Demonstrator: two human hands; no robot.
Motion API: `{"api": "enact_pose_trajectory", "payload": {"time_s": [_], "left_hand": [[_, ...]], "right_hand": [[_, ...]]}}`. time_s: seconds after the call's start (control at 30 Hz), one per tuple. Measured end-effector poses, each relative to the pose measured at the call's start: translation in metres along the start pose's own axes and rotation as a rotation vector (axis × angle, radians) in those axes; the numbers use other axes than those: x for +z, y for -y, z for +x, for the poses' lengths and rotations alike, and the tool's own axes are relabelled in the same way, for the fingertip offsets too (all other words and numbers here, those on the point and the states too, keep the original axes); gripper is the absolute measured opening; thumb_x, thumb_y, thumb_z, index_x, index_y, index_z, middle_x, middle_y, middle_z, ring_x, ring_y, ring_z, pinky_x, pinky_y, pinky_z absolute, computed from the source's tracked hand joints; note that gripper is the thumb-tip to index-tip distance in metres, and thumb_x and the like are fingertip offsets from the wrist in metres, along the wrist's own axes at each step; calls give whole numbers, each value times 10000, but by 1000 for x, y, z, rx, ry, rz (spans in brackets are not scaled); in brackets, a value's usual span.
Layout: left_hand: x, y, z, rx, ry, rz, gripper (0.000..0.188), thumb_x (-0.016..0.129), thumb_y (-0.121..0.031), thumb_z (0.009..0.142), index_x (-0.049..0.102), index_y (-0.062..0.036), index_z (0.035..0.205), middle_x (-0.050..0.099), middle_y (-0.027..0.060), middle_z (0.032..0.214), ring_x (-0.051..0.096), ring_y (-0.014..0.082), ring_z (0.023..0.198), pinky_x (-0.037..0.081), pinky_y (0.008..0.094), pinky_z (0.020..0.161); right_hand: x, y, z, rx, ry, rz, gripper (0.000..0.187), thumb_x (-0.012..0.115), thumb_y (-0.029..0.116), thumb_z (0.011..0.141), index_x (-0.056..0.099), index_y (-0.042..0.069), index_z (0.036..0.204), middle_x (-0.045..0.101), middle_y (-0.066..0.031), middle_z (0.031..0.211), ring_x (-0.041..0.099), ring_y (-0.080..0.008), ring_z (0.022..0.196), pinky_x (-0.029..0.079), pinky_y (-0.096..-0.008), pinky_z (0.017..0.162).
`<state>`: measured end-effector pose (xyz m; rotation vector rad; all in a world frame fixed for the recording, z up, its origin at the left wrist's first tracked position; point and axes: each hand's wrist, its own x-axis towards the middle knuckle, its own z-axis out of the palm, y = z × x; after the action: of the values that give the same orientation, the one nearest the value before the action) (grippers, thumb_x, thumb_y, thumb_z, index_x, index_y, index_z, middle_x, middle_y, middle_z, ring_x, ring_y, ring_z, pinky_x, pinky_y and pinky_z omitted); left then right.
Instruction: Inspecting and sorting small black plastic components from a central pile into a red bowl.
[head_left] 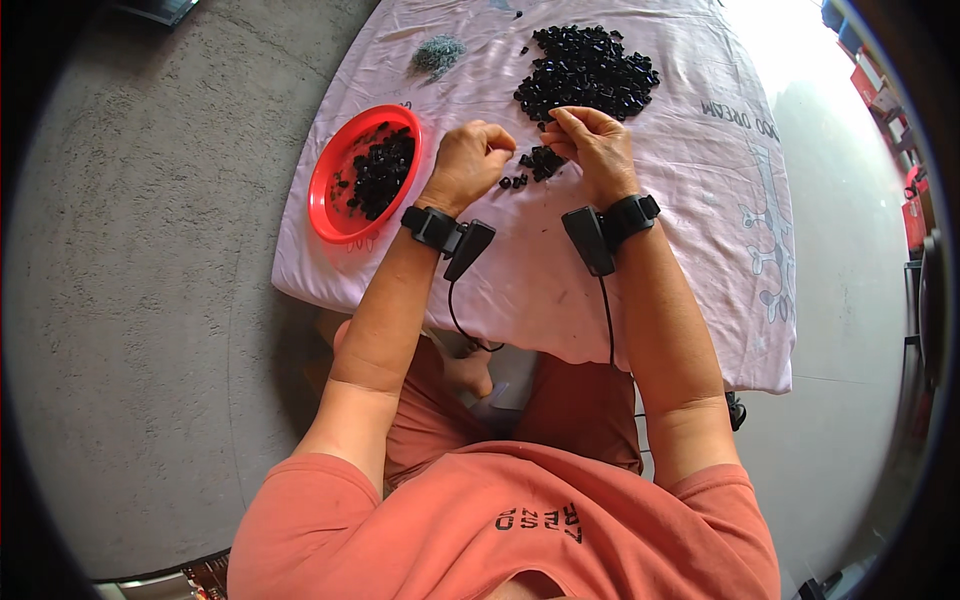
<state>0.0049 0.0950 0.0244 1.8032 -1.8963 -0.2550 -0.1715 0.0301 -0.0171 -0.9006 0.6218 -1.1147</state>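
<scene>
My left hand is closed in a pinch above the cloth, between the red bowl and a small cluster of black pieces. Whatever lies between its fingertips is too small to make out. Thumb and forefinger of my right hand are pressed together at the near edge of a large heap of small shiny black plastic pieces. I cannot make out what that pinch holds. More black pieces lie inside the round red plastic bowl to the left. A little pile of fine grey metallic bits sits beyond it.
A pale pink printed cloth covers the table. Each wrist wears a black strap with a box and a hanging cable. Grey concrete floor shows at the left. Boxes and red items stand along the far right.
</scene>
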Motion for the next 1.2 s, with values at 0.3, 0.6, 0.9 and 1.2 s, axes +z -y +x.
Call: {"api": "enact_pose_trajectory", "payload": {"time_s": [0.3,0.6,0.9,1.2], "left_hand": [[19,13,-6,8,2,68,129,679,-124,770,707,-47,870,676,147,866,665,313,790,526,386,745],[4,-15,0,-64,-154,-521,132,622,-52,881,687,-10,987,706,84,840,658,137,753,522,274,678],[7,-28,6,-120,-263,-691,125,675,-89,872,715,7,942,702,42,830,619,74,740,501,224,676],[11,-29,6,-114,-250,-714,129,682,-96,873,714,8,942,703,46,818,621,72,714,508,226,653]], "right_hand": [[-2,-8,4,-52,39,-77,188,627,127,935,672,-11,1055,703,-103,894,698,-151,771,570,-234,684],[-1,-9,1,51,167,107,186,584,63,946,637,-50,1084,685,-141,982,708,-202,848,593,-267,772],[0,-8,1,130,272,87,194,578,65,954,629,-34,1112,690,-112,965,699,-165,864,576,-239,792],[2,-9,-1,127,291,110,185,580,62,952,629,-38,1100,690,-112,954,702,-165,848,581,-240,782]]}}
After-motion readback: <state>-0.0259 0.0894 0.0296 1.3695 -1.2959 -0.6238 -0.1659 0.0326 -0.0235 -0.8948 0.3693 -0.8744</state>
